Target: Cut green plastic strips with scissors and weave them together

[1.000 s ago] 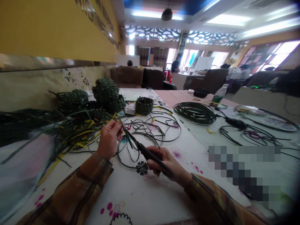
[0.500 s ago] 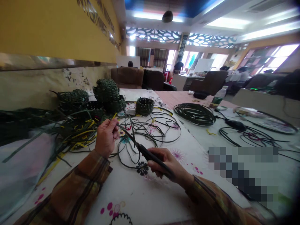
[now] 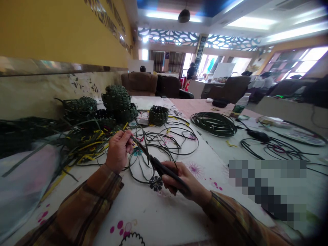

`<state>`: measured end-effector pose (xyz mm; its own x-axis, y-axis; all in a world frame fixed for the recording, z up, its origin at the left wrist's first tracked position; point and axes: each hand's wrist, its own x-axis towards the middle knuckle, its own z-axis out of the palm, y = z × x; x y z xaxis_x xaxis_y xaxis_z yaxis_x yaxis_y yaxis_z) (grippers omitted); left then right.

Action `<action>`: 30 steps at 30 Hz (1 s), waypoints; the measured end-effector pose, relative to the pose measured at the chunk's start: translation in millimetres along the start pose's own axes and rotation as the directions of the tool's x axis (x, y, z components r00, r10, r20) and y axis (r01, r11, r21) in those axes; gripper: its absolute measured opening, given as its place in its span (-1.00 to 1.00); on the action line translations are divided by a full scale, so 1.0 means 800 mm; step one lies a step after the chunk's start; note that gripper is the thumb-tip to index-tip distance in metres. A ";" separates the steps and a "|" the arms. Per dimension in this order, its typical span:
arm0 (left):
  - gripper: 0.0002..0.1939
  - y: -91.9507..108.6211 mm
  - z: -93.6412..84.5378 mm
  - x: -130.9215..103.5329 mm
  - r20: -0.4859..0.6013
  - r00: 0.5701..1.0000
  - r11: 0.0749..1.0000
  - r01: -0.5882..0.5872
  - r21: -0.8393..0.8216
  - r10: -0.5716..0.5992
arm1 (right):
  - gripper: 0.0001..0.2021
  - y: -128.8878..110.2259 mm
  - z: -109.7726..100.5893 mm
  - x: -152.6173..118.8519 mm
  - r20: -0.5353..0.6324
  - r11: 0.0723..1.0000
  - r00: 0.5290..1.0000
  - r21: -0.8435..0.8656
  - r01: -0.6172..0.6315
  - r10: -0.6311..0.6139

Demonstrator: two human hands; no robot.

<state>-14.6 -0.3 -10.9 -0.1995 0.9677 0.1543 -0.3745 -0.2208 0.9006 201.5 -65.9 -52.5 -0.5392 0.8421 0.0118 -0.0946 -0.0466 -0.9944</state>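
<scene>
While a thin, flat, dark-green strip [image 3: 138,142] slants above the white flower-printed tabletop [image 3: 159,218], the left hand [image 3: 118,150] pinches it in its grip and the right hand [image 3: 183,179] clasps long black scissors [image 3: 160,168]; trimming seems underway, calling for steady tension.

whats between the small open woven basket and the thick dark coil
Loose dark and yellow strips lie on the table between the basket and the coil in the head view.
</scene>
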 end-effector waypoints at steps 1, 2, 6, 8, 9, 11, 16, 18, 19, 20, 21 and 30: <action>-0.65 -0.001 0.000 0.001 -0.005 1.000 1.000 0.002 -0.007 -0.002 | -0.58 0.000 0.001 -0.001 0.003 1.000 1.000 -0.007 0.000 0.000; -0.67 -0.001 -0.001 0.002 -0.014 1.000 1.000 0.002 -0.021 -0.002 | -0.59 -0.001 0.002 -0.003 0.005 1.000 1.000 -0.016 -0.001 0.001; -0.71 0.000 -0.007 0.008 -0.077 0.997 0.995 -0.012 -0.103 0.004 | -0.61 0.000 0.005 -0.004 -0.005 0.999 1.000 -0.041 -0.021 0.021; -0.71 0.003 -0.009 0.009 -0.100 0.995 0.995 -0.022 -0.094 0.012 | -0.60 0.003 0.006 -0.002 -0.010 0.999 0.999 -0.034 -0.034 0.034; -0.71 0.005 -0.009 0.008 -0.100 0.995 0.997 -0.023 -0.076 0.015 | -0.58 0.004 0.006 0.000 -0.016 0.999 0.999 -0.022 -0.036 0.036; -0.70 0.006 -0.006 0.005 -0.077 0.997 0.999 -0.008 -0.042 0.005 | -0.52 0.007 0.005 0.003 -0.030 0.999 0.999 0.013 -0.031 0.031; -0.69 0.006 0.003 -0.007 -0.042 0.998 0.999 0.041 -0.019 -0.042 | -0.48 0.007 0.000 0.007 -0.060 0.998 0.998 0.065 -0.014 0.018; -0.69 0.006 0.004 -0.008 -0.045 0.998 0.999 0.040 -0.024 -0.042 | -0.47 0.006 -0.002 0.007 -0.044 0.998 0.999 0.064 -0.018 0.021; -0.69 0.006 0.004 -0.008 -0.046 0.998 0.999 0.039 -0.027 -0.040 | -0.47 0.005 -0.004 0.007 -0.032 0.998 0.999 0.065 -0.019 0.021; -0.69 0.006 0.004 -0.007 -0.049 0.998 0.999 0.038 -0.032 -0.039 | -0.47 0.005 -0.005 0.008 -0.022 0.998 1.000 0.068 -0.018 0.020; -0.69 0.006 0.003 -0.006 -0.053 0.998 0.999 0.038 -0.038 -0.040 | -0.48 0.004 -0.006 0.008 -0.010 0.997 1.000 0.071 -0.016 0.017; -0.73 0.005 -0.004 0.003 -0.090 0.989 0.988 0.107 -0.108 -0.117 | -0.52 0.001 -0.013 0.010 0.038 0.998 0.999 0.069 -0.009 0.007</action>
<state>-19.5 0.6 -8.2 -0.2352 0.9719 0.0102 -0.4894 -0.1276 0.8627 206.1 -53.6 -54.6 -0.5711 0.8208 0.0092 -0.1473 -0.0914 -0.9849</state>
